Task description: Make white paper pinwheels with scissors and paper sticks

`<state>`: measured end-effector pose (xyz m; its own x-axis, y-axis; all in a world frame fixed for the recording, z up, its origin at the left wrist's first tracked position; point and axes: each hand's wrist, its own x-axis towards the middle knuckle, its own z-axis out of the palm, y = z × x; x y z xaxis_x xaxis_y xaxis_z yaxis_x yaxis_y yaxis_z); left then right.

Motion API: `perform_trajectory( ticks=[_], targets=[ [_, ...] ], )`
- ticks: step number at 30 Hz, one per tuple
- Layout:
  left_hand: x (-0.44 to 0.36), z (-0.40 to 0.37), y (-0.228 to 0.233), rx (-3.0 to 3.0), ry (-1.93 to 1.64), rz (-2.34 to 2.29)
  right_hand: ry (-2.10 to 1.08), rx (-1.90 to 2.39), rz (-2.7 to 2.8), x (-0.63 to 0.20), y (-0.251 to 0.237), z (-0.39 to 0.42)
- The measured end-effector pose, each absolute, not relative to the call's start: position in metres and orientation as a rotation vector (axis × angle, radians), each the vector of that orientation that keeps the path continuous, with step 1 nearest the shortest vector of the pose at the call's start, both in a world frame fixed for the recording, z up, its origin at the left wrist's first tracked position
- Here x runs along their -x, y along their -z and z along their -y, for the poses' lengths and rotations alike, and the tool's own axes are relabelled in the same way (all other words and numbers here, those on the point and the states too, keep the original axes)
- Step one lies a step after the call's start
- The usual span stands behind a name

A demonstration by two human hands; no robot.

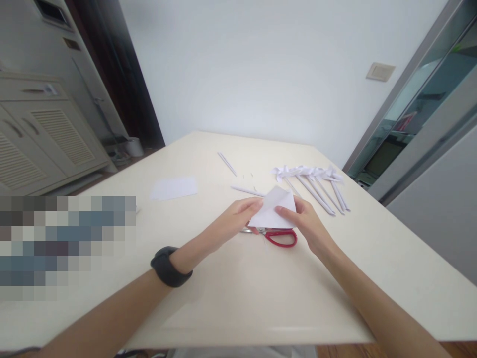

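Note:
A folded white paper piece (275, 208) is held up between both hands just above the cream table (238, 298). My left hand (233, 219) pinches its left edge with thumb and fingertips; a black band sits on that wrist. My right hand (307, 221) grips its right lower edge. Directly under the paper lie red-handled scissors (281, 237), partly hidden by the paper and my fingers.
Several white paper pinwheels on rolled sticks (316, 181) lie at the back right. Two loose rolled paper sticks (227, 163) (246, 190) lie behind the hands. A flat white sheet (174, 188) rests to the left. A blurred patch covers the left table edge.

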<state>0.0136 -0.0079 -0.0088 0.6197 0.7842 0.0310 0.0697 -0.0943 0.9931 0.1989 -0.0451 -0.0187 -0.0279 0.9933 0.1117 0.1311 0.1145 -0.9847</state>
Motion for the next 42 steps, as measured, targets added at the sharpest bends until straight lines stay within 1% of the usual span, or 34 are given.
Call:
perform_trajectory(
  ticks=[4, 11, 18, 24, 31, 37, 42],
  targets=[
    [-0.014, 0.007, 0.012, -1.549, -0.742, -0.805, -1.086, 1.184, 1.357, -0.2, 0.019, 0.044],
    [-0.014, 0.005, 0.017, -1.673, -0.801, -0.871, -1.269, 1.09, 1.262, -0.203, 0.02, 0.042],
    [-0.013, 0.003, 0.022, -1.53, -0.773, -0.702, -1.293, 1.135, 1.234, -0.201, 0.021, 0.043],
    [-0.012, 0.005, 0.024, -1.546, -0.78, -0.735, -1.273, 1.182, 1.251, -0.197, 0.02, 0.045],
    [-0.013, 0.007, 0.025, -1.597, -0.749, -0.874, -1.098, 1.297, 1.365, -0.192, 0.018, 0.047],
    [-0.013, 0.009, 0.024, -1.562, -0.749, -0.939, -0.787, 1.37, 1.503, -0.19, 0.02, 0.047],
    [-0.015, 0.011, 0.022, -1.492, -0.764, -0.902, -0.562, 1.4, 1.61, -0.188, 0.02, 0.051]
  ],
)
